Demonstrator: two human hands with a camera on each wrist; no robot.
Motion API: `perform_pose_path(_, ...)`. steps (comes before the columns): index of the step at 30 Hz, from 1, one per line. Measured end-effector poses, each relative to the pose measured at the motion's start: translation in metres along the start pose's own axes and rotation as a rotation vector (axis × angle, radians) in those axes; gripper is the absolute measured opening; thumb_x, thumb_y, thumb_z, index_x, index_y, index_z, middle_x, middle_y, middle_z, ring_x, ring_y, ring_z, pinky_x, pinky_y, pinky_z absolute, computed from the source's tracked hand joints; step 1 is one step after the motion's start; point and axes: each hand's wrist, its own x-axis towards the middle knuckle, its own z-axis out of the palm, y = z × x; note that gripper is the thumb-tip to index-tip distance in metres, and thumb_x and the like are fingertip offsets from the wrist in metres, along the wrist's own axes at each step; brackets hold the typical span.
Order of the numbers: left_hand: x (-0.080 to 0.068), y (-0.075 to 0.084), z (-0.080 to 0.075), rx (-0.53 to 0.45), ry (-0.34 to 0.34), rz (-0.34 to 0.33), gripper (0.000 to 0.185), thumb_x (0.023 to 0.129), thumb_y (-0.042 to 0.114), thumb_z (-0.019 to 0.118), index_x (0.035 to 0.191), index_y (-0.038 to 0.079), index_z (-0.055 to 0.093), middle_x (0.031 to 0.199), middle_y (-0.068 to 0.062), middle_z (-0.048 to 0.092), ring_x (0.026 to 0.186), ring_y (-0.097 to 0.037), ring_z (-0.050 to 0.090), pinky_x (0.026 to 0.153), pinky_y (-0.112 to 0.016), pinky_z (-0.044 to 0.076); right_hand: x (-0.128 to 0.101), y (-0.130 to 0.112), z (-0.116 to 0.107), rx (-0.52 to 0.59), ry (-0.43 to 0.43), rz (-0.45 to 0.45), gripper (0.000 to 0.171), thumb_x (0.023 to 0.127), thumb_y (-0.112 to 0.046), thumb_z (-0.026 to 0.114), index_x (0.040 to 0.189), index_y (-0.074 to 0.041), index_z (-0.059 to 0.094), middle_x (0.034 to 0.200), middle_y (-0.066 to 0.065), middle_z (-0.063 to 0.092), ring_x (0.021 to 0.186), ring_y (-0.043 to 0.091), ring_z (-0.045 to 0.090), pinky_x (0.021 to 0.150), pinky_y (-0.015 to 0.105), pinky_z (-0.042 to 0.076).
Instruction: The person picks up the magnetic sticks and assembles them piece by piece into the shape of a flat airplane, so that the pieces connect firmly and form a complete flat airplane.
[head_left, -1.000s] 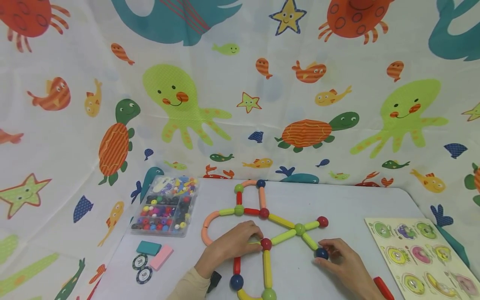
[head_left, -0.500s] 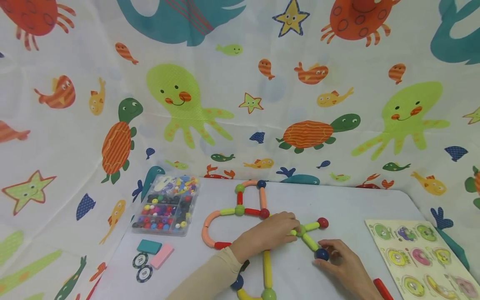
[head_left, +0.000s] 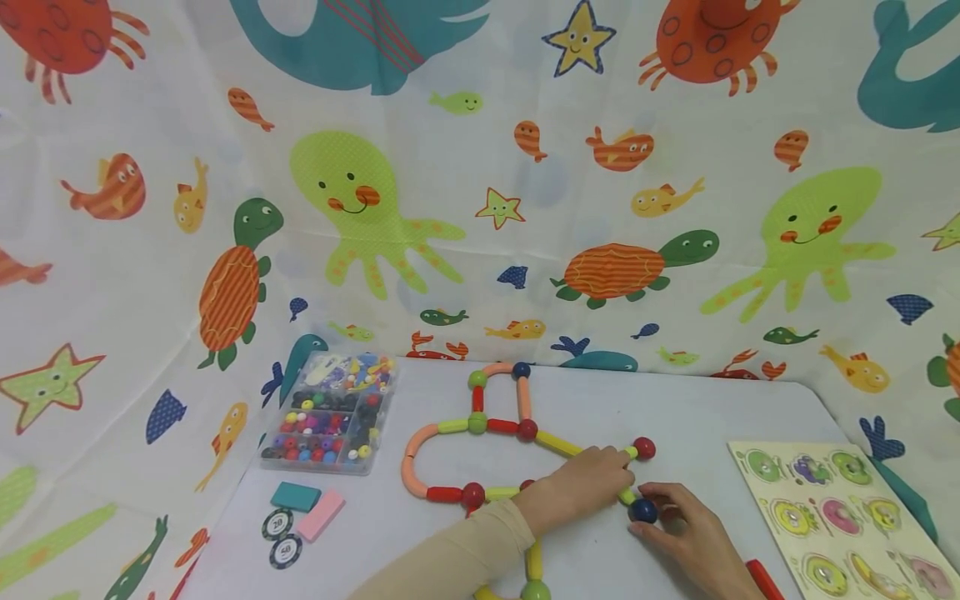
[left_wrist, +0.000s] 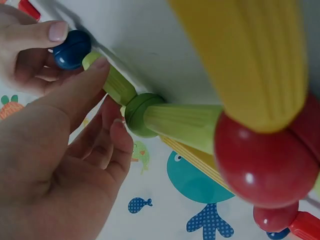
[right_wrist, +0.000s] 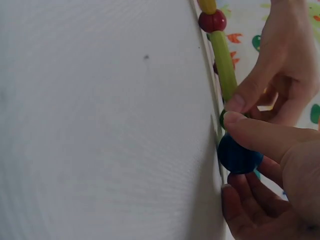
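Observation:
A flat figure of coloured rods and balls (head_left: pixel 480 422) lies on the white table (head_left: pixel 675 408). My left hand (head_left: pixel 618 487) reaches across it, covers the green joint ball (left_wrist: pixel 142 114) and pinches the short green rod (left_wrist: pixel 112 82) that runs to the blue ball (head_left: pixel 642 510). My right hand (head_left: pixel 651 505) pinches that blue ball (right_wrist: pixel 239 154) between thumb and fingers at the rod's end. A red ball (head_left: pixel 643 447) tips the other green arm. In the left wrist view, a red ball (left_wrist: pixel 265 160) and a yellow rod (left_wrist: pixel 245 55) loom close.
A clear box of beads (head_left: pixel 330 412) stands at the left. Teal (head_left: pixel 297 496) and pink (head_left: pixel 322 514) blocks and two poker chips (head_left: pixel 279 523) lie in front of it. A peg puzzle board (head_left: pixel 840 508) lies at right, a loose red rod (head_left: pixel 765 579) near the front edge.
My left hand has moved right, from the red ball in the middle to the green joint and its rod. The right hand has stayed on the blue ball.

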Motion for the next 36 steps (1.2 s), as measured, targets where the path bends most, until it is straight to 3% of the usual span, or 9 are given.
perform_pose_path(6, 0.005, 0.004, 0.004, 0.099, 0.034, 0.002, 0.023, 0.095, 0.028, 0.073, 0.118, 0.028, 0.072, 0.112, 0.011, 0.063, 0.094, -0.004, 0.052, 0.085, -0.012, 0.044, 0.000, 0.002, 0.001, 0.000, 0.009, -0.007, 0.064, 0.079, -0.043, 0.085, 0.132, -0.020, 0.059, 0.124, -0.003, 0.065, 0.110, 0.013, 0.059, 0.091, 0.020, 0.052)
perform_pose_path(14, 0.007, 0.002, 0.006, 0.124, 0.047, 0.007, 0.027, 0.097, 0.033, 0.070, 0.123, 0.027, 0.070, 0.114, 0.010, 0.064, 0.096, -0.004, 0.053, 0.088, -0.012, 0.045, 0.003, 0.003, 0.001, 0.001, 0.026, -0.039, 0.062, 0.081, -0.043, 0.084, 0.133, -0.022, 0.057, 0.126, -0.003, 0.064, 0.113, 0.015, 0.060, 0.090, 0.017, 0.051)
perform_pose_path(17, 0.007, 0.001, 0.006, 0.094, 0.055, 0.006, 0.027, 0.097, 0.033, 0.070, 0.123, 0.026, 0.070, 0.115, 0.009, 0.064, 0.095, -0.004, 0.053, 0.087, -0.012, 0.045, 0.003, 0.004, 0.000, 0.000, 0.040, -0.054, 0.061, 0.081, -0.042, 0.084, 0.133, -0.023, 0.058, 0.126, -0.004, 0.064, 0.113, 0.014, 0.060, 0.091, 0.017, 0.051)
perform_pose_path(22, 0.006, -0.003, 0.002, -0.039, 0.032, -0.008, 0.028, 0.096, 0.031, 0.071, 0.123, 0.027, 0.070, 0.116, 0.009, 0.062, 0.098, -0.004, 0.052, 0.089, -0.012, 0.044, 0.002, 0.004, -0.001, -0.010, 0.064, -0.068, 0.063, 0.079, -0.045, 0.085, 0.132, -0.024, 0.059, 0.124, -0.006, 0.065, 0.110, 0.013, 0.060, 0.090, 0.018, 0.052)
perform_pose_path(28, 0.003, -0.009, -0.001, -0.164, 0.045, -0.033, 0.035, 0.091, 0.033, 0.076, 0.125, 0.028, 0.069, 0.119, 0.009, 0.060, 0.106, -0.003, 0.052, 0.093, -0.012, 0.043, -0.006, 0.005, -0.016, -0.018, 0.100, -0.042, 0.065, 0.079, -0.053, 0.081, 0.132, -0.020, 0.060, 0.127, -0.001, 0.067, 0.110, 0.015, 0.061, 0.087, 0.019, 0.052)
perform_pose_path(32, 0.001, -0.011, -0.001, -0.198, 0.050, -0.050, 0.037, 0.090, 0.034, 0.078, 0.125, 0.028, 0.069, 0.117, 0.009, 0.058, 0.108, -0.004, 0.049, 0.094, -0.013, 0.041, -0.013, 0.017, -0.032, -0.052, 0.170, -0.027, 0.061, 0.082, -0.052, 0.080, 0.129, -0.017, 0.063, 0.123, 0.002, 0.069, 0.100, 0.004, 0.060, 0.080, 0.017, 0.051)
perform_pose_path(36, 0.000, -0.011, 0.000, -0.210, 0.056, -0.060, 0.036, 0.090, 0.033, 0.077, 0.125, 0.028, 0.070, 0.117, 0.009, 0.057, 0.110, -0.004, 0.048, 0.096, -0.013, 0.041, -0.020, 0.034, -0.052, -0.074, 0.180, 0.070, 0.065, 0.083, -0.056, 0.077, 0.131, -0.014, 0.063, 0.123, 0.007, 0.069, 0.089, -0.008, 0.054, 0.074, 0.014, 0.050)
